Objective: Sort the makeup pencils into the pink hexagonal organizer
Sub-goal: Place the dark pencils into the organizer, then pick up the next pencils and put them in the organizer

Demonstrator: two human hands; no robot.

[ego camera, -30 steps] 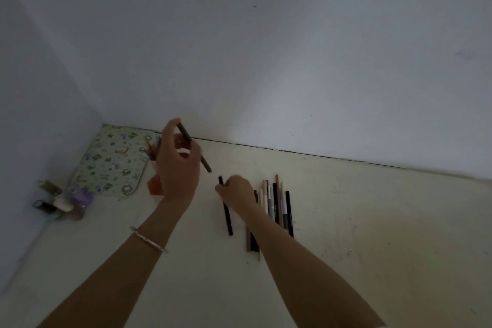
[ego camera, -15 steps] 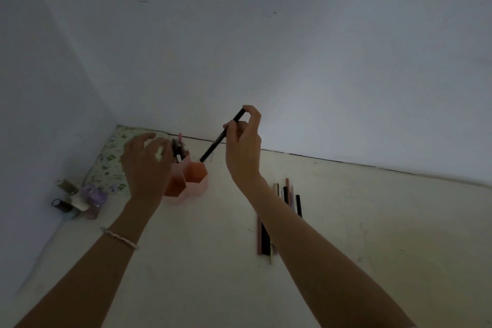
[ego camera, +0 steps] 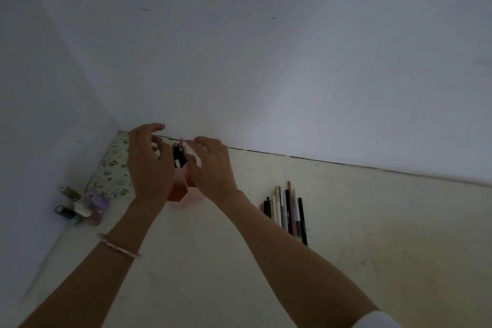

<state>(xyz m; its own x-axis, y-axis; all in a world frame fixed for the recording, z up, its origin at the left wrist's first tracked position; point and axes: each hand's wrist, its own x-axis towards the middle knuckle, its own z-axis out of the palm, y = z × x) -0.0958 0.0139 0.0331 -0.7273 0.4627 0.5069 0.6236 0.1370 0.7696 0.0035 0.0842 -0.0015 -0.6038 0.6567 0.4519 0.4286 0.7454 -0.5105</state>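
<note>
The pink hexagonal organizer [ego camera: 177,189] stands near the back wall, mostly hidden behind my two hands. Several pencils [ego camera: 179,156] stick up out of it, dark ones and one with a pink tip. My left hand [ego camera: 149,165] hovers at the organizer's left side with fingers spread and nothing in it. My right hand [ego camera: 213,168] is at its right side, fingers apart over the standing pencils, with no pencil visibly gripped. A row of several makeup pencils [ego camera: 288,210], black, beige and pink, lies flat on the cream surface to the right of my right forearm.
A floral pouch [ego camera: 113,170] lies in the back left corner. A cluster of small bottles and jars [ego camera: 80,206] sits by the left wall. White walls close the back and left. The cream surface [ego camera: 386,234] stretches to the right.
My right hand, which held a black pencil raised in the air, has come down to the organizer and no longer holds it. My left hand stays beside the organizer.
</note>
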